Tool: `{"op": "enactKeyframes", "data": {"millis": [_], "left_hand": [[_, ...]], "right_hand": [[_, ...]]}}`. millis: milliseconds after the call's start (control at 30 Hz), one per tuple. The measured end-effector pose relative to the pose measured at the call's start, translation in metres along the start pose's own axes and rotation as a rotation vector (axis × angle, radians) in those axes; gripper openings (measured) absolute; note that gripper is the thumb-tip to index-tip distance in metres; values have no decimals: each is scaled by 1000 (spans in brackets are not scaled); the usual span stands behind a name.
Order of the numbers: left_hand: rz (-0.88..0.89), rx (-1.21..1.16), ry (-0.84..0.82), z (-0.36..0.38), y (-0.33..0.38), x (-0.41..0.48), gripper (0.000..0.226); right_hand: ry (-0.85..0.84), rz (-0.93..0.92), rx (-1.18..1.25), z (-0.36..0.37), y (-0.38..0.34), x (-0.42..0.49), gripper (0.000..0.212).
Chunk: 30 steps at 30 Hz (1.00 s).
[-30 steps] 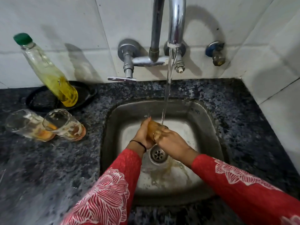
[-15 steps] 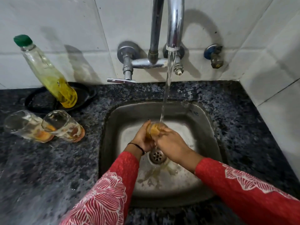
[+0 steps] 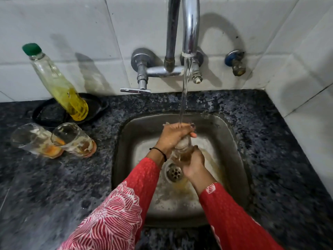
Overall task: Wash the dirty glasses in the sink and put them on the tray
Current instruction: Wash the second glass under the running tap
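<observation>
Mostly, both hands hide the glass (image 3: pixel 182 149) under running water.

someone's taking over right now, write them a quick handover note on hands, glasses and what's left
Left hand: clamped over the top of the glass, under the running water.
Right hand: grip around the lower part of the same glass, above the drain in the sink.
Two dirty glasses with orange residue stand on the counter, left of the sink, in front of the soap bottle.
Done: nothing finished; the first glass is mid-wash.
Left: finish it, wash the other two, put all on the tray, which I can't identify in view.
</observation>
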<state>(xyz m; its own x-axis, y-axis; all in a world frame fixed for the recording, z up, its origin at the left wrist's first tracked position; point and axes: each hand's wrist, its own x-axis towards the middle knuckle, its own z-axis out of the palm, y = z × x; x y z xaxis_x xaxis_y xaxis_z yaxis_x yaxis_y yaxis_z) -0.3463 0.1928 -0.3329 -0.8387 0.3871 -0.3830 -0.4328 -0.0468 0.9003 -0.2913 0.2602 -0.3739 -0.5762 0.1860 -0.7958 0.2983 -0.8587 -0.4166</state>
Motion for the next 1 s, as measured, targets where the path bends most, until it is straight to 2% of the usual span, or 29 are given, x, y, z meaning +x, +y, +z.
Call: {"op": "enactKeyframes", "data": {"millis": [67, 133, 167, 233, 267, 333, 367, 433, 500, 600, 667, 700, 767, 867, 933, 1000], "left_hand": [[18, 11, 4, 6, 2, -4, 12], [56, 8, 21, 2, -3, -7, 25], [52, -27, -10, -3, -8, -8, 37], [-64, -163, -87, -16, -17, -15, 55], [-136, -236, -125, -20, -17, -23, 47], [-252, -309, -191, -27, -20, -34, 21], [-281, -338, -204, -31, -23, -37, 19], [-258, -332, -229, -38, -24, -40, 18], [-177, -212, -224, -41, -25, -39, 19], [93, 260, -83, -36, -27, -32, 35], [187, 407, 44, -30, -33, -26, 52], [221, 428, 77, -29, -38, -23, 58], [279, 413, 103, -26, -43, -22, 62], [332, 380, 39, -24, -46, -18, 57], [297, 327, -30, -25, -44, -15, 60], [236, 301, -117, -32, -39, -14, 59]], "right_hand": [[3, -52, 11, 8, -7, -1, 39], [-19, -119, -10, 15, -14, -1, 36], [-39, -152, -50, 18, -17, -1, 38], [-48, -191, -185, 25, -24, -1, 51], [-66, -221, -275, 29, -27, -2, 49], [-87, -341, -488, 42, -29, -6, 25], [-97, -405, -584, 48, -29, -8, 25], [-138, -530, -722, 54, -31, -9, 41], [-186, -696, -928, 54, -35, -10, 50], [-194, -906, -1568, 56, -46, -18, 48], [-171, -904, -1921, 58, -51, -27, 48], [-216, -862, -1992, 55, -54, -32, 42], [-380, -835, -1959, 45, -57, -42, 18], [-415, -946, -1886, 27, -53, -55, 18], [-434, -1032, -1875, 18, -52, -57, 16], [-525, -1011, -1859, 12, -58, -58, 13]]}}
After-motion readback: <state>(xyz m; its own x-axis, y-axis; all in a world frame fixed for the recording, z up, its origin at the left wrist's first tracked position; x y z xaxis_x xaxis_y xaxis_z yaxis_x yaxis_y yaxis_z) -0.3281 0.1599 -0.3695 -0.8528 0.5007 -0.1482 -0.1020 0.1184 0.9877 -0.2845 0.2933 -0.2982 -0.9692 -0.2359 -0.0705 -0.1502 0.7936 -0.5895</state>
